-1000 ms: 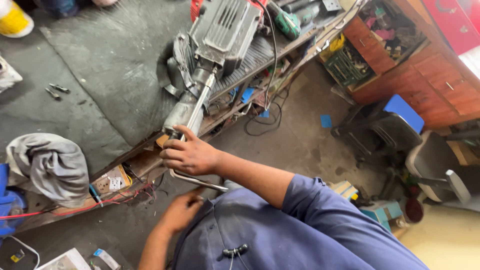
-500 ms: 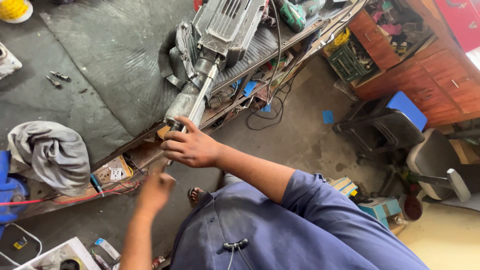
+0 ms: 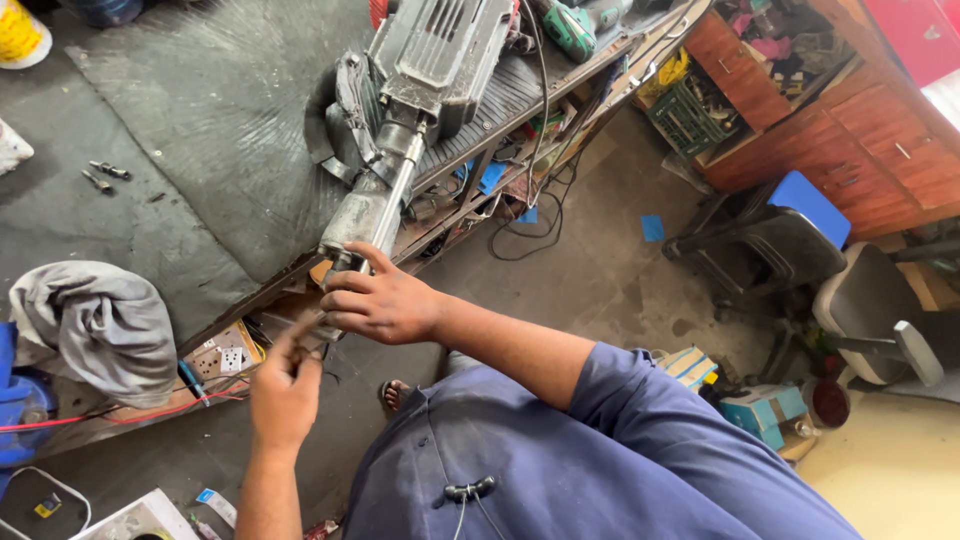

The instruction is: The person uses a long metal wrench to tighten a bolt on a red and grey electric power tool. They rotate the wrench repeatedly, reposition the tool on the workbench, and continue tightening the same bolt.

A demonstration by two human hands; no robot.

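Right hand [image 3: 385, 300] wraps its fingers around the front tip of a big grey demolition hammer [image 3: 415, 110], gripping the metal nose where it sticks out past the edge of the workbench [image 3: 200, 120]. Left hand [image 3: 285, 385] hangs just below and to the left of that tip, fingers curled loosely with the fingertips pinched near the nose end; whether it holds anything small is too blurred to tell. That hammer lies on its side across the dark rubber mat on the bench, its ribbed motor housing toward the top of the view and its steel barrel pointing down toward the person. A black cord [image 3: 540, 200] drops from the bench and loops on the concrete floor. A crumpled grey cloth [image 3: 95, 325] sits at the left end of the bench, well apart from both hands, and two small bits [image 3: 105, 175] lie on the mat above it. A white socket strip [image 3: 225, 355] rests on the lower shelf just left of the left hand. A green drill [image 3: 570, 25] lies beside the hammer's housing. A black chair with a blue seat [image 3: 790, 225] stands to the right on the floor
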